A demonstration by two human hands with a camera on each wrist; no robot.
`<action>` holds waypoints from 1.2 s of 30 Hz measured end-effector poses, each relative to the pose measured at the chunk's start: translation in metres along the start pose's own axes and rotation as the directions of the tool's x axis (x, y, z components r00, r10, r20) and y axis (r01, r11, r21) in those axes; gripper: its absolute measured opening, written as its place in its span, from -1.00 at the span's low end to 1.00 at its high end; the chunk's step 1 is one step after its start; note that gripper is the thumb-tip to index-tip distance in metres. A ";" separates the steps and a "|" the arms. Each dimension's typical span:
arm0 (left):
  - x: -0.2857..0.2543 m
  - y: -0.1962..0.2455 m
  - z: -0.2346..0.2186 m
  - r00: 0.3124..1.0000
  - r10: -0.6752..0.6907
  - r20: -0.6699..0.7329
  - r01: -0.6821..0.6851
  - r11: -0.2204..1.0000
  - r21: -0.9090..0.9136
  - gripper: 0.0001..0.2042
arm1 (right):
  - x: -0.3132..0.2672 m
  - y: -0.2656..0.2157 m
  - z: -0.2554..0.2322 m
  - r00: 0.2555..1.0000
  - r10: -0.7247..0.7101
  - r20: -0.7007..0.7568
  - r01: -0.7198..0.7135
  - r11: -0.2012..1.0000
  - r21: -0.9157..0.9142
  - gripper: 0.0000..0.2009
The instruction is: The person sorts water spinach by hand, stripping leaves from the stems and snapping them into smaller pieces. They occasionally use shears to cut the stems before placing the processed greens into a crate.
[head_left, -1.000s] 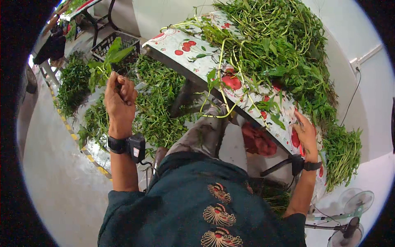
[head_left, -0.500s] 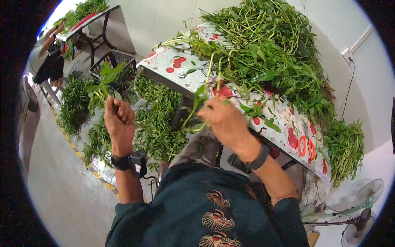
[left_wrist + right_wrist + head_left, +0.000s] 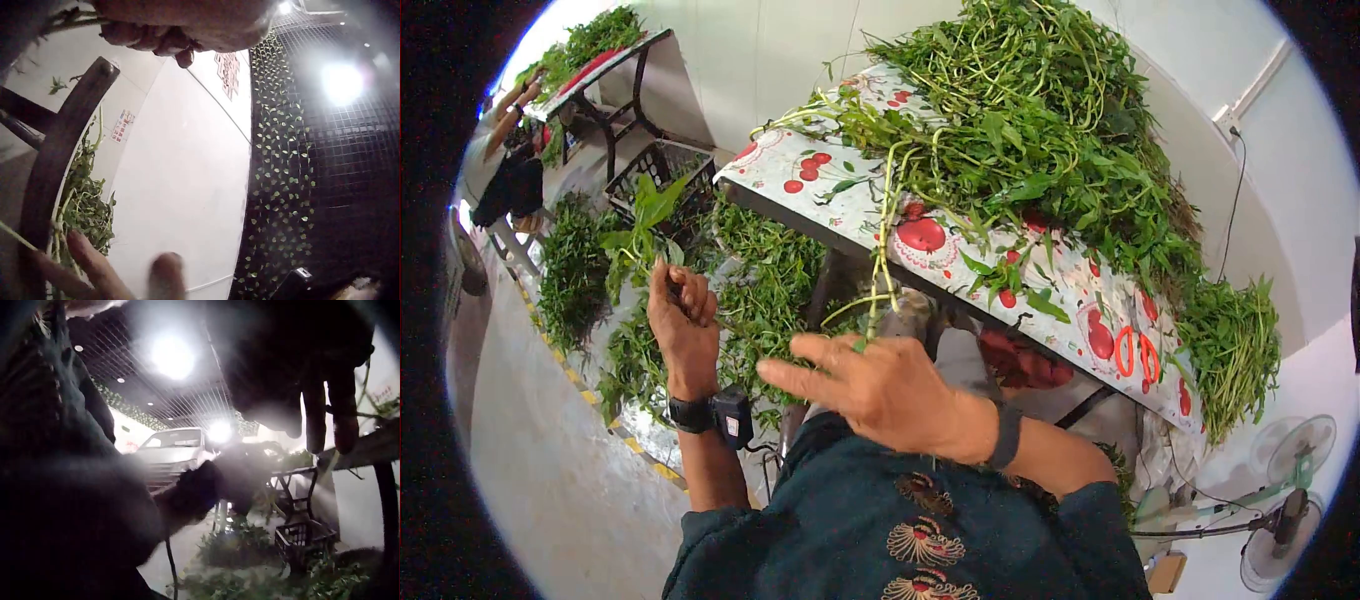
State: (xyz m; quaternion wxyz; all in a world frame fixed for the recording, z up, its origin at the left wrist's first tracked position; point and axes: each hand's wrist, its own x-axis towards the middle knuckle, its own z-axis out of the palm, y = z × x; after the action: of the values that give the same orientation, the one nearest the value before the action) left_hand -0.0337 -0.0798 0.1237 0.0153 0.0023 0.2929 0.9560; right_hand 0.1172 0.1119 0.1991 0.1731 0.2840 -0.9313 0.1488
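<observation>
My left hand (image 3: pixel 687 335) is raised at the left in the head view, fingers curled, pinching a sprig of leafy greens (image 3: pixel 645 225) between thumb and forefinger. The right hand (image 3: pixel 900 400) is in front of my body, with its fingers spread and mostly straight, pointing left. Long pale green stems (image 3: pixel 885 235) hang over the near edge of the table (image 3: pixel 840 215), and their lower ends overlap the right fingertips in this view. In the right wrist view the right fingers (image 3: pixel 315 419) show dark and straight, with a thin stem behind them.
A big heap of greens (image 3: pixel 1040 150) covers the table's far side. Orange-handled scissors (image 3: pixel 1137 355) lie near its right end. More greens (image 3: pixel 765 270) lie on the floor below, by a black crate (image 3: pixel 655 170). A fan (image 3: pixel 1290 510) stands at the lower right.
My right hand has come from the table's right end, past the hanging stems, in toward my body. The scissors it was over are now uncovered. My left hand still holds the sprig.
</observation>
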 end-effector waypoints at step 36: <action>-0.012 0.002 0.020 0.993 0.045 0.110 -0.075 0.956 0.282 -0.75 | 0.017 0.109 -0.057 0.987 -0.086 -0.133 0.055 0.973 -0.223 -0.75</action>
State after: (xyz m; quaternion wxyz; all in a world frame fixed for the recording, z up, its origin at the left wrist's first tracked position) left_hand -0.0211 -0.0701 0.1415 0.0008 0.0624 0.4266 0.9023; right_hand 0.0546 0.2117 0.2378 0.2740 0.2848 -0.9167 0.0592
